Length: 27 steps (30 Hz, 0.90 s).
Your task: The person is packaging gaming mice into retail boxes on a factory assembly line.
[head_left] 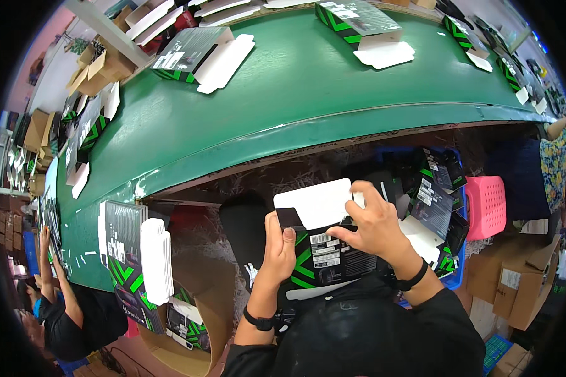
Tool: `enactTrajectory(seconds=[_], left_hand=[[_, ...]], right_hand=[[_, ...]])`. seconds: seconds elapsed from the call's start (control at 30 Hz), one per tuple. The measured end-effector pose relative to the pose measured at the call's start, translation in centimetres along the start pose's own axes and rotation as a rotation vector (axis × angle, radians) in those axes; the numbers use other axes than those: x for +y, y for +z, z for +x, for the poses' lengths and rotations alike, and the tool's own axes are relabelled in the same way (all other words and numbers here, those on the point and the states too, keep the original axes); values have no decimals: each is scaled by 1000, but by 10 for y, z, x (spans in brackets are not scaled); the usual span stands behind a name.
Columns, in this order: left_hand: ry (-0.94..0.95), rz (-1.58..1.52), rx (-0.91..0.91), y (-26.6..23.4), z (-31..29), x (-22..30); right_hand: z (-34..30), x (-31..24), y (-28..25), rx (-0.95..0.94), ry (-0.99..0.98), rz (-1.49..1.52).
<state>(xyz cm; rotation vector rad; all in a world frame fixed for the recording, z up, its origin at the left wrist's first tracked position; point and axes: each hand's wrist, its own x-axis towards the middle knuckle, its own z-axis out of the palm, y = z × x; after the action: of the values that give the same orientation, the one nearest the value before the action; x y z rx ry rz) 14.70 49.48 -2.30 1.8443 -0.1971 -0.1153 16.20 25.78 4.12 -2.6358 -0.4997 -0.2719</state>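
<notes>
A black and green printed cardboard box (333, 259) is held over my lap, its white flap (317, 204) standing up at the far end. My left hand (280, 248) is closed on the box's left side, with the thumb along the edge. My right hand (376, 223) is at the right end of the flap, index finger and thumb curled around a small white side tab (359, 200). The fingertips partly hide that tab. The inside of the box cannot be seen.
Ahead curves a green table (277, 94) carrying several similar boxes (192, 55) with flaps out. Flattened boxes (129, 251) stack at left above an open brown carton (217, 314). On the right are a blue crate (462, 264) of boxes, a pink stool (485, 207) and another person (528, 169).
</notes>
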Motion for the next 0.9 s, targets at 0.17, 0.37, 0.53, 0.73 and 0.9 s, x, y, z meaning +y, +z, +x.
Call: enactTrajectory(seconds=[0.17,0.37,0.53,0.73,0.9], left_hand=[[-26,-286,21,12,-8,-13],[-46,29,67,30,-33,5],[-131,-166,-89,46,-30,15],[-330,-496,153,25,-28,36],[-355,-702,181,0,-29,3]], right_hand=[[-3,-2,9,-7,-126,-3],[0,3,7,291,33,-67],[11,-24,-2,362,-96,221],[27,-21,18,502,-10,483],[-9,29,24,305,562,863]])
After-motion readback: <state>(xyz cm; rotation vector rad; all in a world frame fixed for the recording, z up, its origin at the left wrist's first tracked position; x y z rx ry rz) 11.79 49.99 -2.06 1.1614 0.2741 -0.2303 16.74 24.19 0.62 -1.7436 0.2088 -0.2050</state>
